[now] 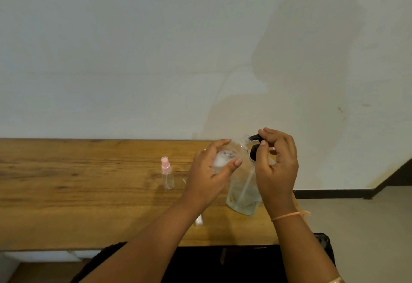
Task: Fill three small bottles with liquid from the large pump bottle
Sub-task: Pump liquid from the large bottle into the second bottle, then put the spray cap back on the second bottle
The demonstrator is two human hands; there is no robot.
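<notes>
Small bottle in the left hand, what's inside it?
A whitish, foamy patch shows inside the small bottle, between thumb and fingers of the left hand. The palm covers the rest, so the fill level is hidden.

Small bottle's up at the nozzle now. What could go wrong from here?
The left hand holds the small bottle tilted at the pump head; a squirt could miss its mouth and wet the table.
Only the right hand, pinching that pump head, steadies the large pump bottle; a hard press might tip it.
</notes>
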